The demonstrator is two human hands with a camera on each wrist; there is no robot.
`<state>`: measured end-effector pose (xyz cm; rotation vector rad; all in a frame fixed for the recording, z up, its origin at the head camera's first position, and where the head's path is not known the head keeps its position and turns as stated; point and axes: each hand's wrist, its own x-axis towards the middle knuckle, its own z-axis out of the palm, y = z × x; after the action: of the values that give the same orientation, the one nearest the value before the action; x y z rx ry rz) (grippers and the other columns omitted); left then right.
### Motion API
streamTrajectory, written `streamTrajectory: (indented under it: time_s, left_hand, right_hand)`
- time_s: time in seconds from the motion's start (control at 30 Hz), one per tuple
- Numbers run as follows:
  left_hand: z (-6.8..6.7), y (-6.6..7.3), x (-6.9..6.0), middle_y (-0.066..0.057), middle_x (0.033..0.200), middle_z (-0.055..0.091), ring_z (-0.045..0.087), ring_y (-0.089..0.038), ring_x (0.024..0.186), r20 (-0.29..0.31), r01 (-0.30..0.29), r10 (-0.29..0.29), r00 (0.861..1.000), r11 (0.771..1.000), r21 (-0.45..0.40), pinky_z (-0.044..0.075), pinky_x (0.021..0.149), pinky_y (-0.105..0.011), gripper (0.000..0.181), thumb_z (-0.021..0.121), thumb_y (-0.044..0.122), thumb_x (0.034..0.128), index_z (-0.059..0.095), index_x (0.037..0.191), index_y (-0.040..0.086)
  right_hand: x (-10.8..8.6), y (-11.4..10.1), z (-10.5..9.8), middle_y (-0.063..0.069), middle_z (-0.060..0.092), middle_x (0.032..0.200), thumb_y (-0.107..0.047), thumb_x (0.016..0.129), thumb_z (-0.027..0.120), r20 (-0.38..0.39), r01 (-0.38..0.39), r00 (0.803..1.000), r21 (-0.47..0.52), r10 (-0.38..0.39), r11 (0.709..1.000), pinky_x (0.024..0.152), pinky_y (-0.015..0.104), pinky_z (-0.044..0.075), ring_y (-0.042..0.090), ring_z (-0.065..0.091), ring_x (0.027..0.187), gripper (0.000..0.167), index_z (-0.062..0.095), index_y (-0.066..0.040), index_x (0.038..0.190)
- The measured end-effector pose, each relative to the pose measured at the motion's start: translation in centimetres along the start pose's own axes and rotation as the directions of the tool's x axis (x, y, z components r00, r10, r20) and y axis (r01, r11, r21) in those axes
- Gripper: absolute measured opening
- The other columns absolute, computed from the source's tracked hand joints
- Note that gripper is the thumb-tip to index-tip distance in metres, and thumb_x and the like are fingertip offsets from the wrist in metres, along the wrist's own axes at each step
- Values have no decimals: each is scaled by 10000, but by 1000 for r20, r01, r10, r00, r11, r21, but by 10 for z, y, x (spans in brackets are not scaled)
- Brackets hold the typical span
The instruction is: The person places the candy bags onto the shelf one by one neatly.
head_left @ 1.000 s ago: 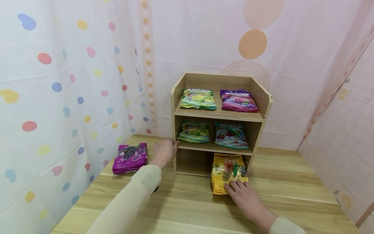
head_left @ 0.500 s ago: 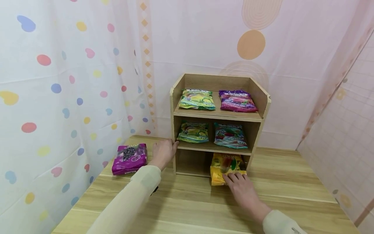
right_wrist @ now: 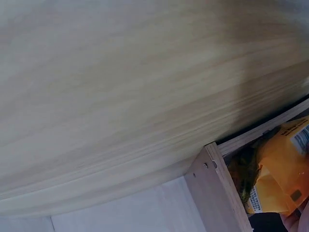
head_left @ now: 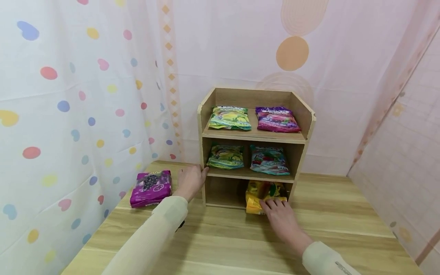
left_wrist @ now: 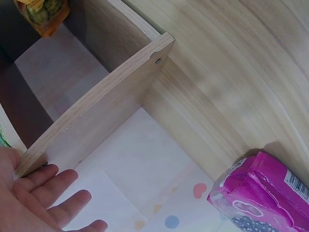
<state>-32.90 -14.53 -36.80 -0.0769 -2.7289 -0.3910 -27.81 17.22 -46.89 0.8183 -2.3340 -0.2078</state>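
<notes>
A small three-tier wooden shelf point(head_left: 252, 134) stands on the table. My left hand point(head_left: 191, 180) holds its left side panel, thumb at the front edge; in the left wrist view, the fingers point(left_wrist: 46, 186) lie along the panel's outer face. At the bottom tier's right side, my right hand point(head_left: 280, 217) grips the near end of a yellow snack bag point(head_left: 253, 204). Most of that bag is inside, its front end sticking out. In the right wrist view the orange-looking bag point(right_wrist: 282, 169) sits inside the side panel, and only a bit of the hand shows.
A purple snack bag point(head_left: 151, 190) with dark berries pictured lies left of the shelf. Above, the top tier bears a yellow-green bag point(head_left: 229, 117) and a purple-pink bag point(head_left: 277, 119). On the middle tier lie a green bag point(head_left: 225, 156) and a teal bag point(head_left: 269, 159).
My right hand has pushed the yellow snack bag deeper into the bottom tier, away from me. Its near end now bends upright. The left hand stays on the shelf's side panel.
</notes>
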Motion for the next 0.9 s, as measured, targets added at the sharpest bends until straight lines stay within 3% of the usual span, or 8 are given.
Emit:
streamTrajectory:
  time_s: [0.17,0.3,0.4,0.57,0.67,0.9]
  left_hand:
    - [1,0,-1,-41,596,536,614,-298,676,-5,1,-1,1000,1000,-5,468,801,-512,480,486,377,1046,531,642,123]
    - [1,1,-2,-45,598,538,626,-309,692,-12,-2,2,1000,1000,-9,464,816,-526,478,489,375,1045,530,642,121]
    - [1,1,-2,-48,596,537,627,-312,692,-18,-1,1,1000,1000,-5,464,816,-526,480,493,374,1043,528,639,119]
    - [1,1,-2,-45,584,519,607,-299,662,-25,0,0,1000,1000,1,464,786,-515,484,496,373,1042,521,632,118]
    - [1,1,-2,-43,579,514,601,-295,654,-25,0,0,1000,1000,-1,465,776,-515,485,496,373,1042,520,630,119]
    - [0,1,-2,-43,587,519,606,-300,670,-17,5,-5,1000,1000,-8,460,784,-518,484,491,374,1044,523,632,121]
  right_hand:
    - [-6,-5,-2,103,654,1100,-42,888,611,-31,28,999,53,-26,998,821,485,510,311,627,970,347,649,-89,1230]
    - [-11,-11,-8,127,637,1163,-32,850,643,-58,92,994,57,-89,994,842,497,513,321,618,1013,390,662,-96,1234]
    - [-17,-17,-10,111,619,1164,-50,830,677,-65,164,985,40,-161,986,790,440,526,286,609,991,413,674,-101,1240]
    - [-28,-26,-7,65,603,1068,-146,850,573,-78,248,966,33,-245,968,671,358,502,217,581,884,379,701,-99,1203]
    - [-31,-29,-5,73,606,1072,-176,842,597,-27,242,970,19,-241,970,694,365,516,220,586,903,387,696,-96,1208]
    - [-28,-25,1,109,575,1156,-255,914,662,49,139,989,-24,-138,990,763,420,514,262,569,987,405,654,-98,1288]
